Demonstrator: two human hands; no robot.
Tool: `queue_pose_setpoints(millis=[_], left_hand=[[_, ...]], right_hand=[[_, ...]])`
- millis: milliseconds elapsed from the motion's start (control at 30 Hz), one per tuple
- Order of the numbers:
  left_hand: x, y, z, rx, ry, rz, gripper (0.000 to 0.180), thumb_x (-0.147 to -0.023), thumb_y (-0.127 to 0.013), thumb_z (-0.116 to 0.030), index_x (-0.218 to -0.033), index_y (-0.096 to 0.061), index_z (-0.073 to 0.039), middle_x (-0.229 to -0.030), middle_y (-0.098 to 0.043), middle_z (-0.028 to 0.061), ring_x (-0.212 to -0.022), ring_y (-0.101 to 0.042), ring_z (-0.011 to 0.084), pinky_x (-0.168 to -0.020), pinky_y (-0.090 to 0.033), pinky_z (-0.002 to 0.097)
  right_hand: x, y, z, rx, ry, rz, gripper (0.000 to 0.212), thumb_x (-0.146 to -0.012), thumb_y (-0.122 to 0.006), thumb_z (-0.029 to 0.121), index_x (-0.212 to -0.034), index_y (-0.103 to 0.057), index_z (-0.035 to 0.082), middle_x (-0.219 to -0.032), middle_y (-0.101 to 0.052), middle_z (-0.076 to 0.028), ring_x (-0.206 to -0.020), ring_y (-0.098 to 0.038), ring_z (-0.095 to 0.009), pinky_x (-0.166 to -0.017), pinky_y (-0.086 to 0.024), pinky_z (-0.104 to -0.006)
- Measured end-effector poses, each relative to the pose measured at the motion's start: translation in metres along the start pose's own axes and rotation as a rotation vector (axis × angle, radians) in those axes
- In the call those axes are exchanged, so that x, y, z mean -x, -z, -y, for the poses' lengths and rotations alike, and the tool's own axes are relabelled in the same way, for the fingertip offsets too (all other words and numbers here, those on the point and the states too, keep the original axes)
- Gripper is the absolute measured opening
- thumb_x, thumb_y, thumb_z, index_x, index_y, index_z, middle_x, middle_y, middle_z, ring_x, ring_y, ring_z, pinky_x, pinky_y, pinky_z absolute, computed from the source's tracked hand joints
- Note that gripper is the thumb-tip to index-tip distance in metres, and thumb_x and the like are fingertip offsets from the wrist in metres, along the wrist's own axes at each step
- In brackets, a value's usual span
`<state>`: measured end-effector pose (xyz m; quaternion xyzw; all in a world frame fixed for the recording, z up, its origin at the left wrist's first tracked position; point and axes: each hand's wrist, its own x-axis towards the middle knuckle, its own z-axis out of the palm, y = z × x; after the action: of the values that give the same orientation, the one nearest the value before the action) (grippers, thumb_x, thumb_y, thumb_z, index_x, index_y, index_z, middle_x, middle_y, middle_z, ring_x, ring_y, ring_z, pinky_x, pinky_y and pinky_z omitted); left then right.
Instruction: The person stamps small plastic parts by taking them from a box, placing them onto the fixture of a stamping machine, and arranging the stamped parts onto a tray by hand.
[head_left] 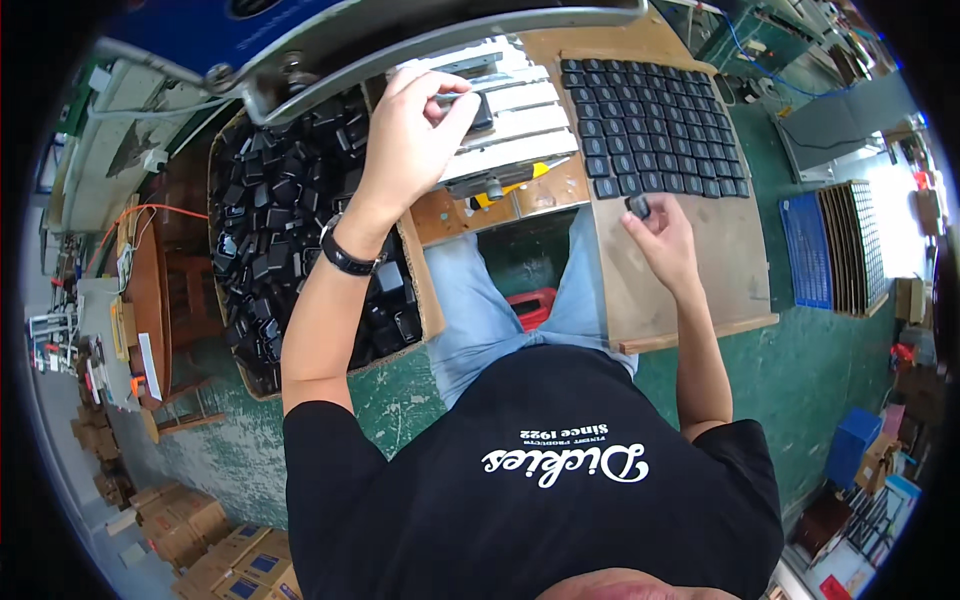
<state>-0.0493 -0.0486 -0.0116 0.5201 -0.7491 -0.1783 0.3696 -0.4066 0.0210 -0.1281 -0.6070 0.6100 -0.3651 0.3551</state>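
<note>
My left hand (415, 125) is closed at the slotted metal bed (520, 118) of a machine. Its thumb and fingers grip a small black plastic piece (482, 112) with rounded corners, resting on or just over the bed. Over the brown board at my right, my right hand (664, 240) pinches another small black piece (637, 206) between thumb and fingers. That piece is close to the near edge of several rows of black pieces (650, 130), each with a pale oval print on top.
A cardboard box (432, 300) full of loose black pieces (290, 230) stands at my left. Above the bed hangs a blue machine housing (200, 35) with a metal bar (450, 40). A yellow-and-black tool (515, 184) lies at the bed's near side. The brown board (690, 280) extends toward me.
</note>
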Motion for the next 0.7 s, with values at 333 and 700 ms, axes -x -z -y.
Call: queue_pose_setpoints(millis=[333, 700], left_hand=[[0.062, 0.006, -0.013, -0.305, -0.392, 0.113, 0.066, -0.104, -0.067, -0.045, -0.154, -0.055, -0.004, -0.156, -0.058, 0.0149, -0.151, -0.050, 0.0356, -0.124, -0.034, 0.0512], [0.142, 0.091, 0.030, -0.294, -0.053, -0.269, 0.022, -0.095, -0.074, -0.012, -0.116, -0.080, -0.008, -0.121, -0.073, 0.0124, -0.109, -0.069, 0.0292, -0.094, -0.056, 0.0362]], right_hand=[[-0.015, -0.030, -0.031, 0.822, 0.065, -0.013, 0.061, -0.093, -0.072, 0.062, -0.102, -0.063, 0.002, -0.095, -0.073, -0.019, -0.081, -0.072, -0.041, -0.075, -0.058, -0.0482], [-0.015, -0.018, -0.017, 0.728, 0.026, 0.039, 0.059, -0.093, -0.078, 0.059, -0.104, -0.062, 0.004, -0.084, -0.067, -0.010, -0.072, -0.066, -0.033, -0.072, -0.055, -0.0434]])
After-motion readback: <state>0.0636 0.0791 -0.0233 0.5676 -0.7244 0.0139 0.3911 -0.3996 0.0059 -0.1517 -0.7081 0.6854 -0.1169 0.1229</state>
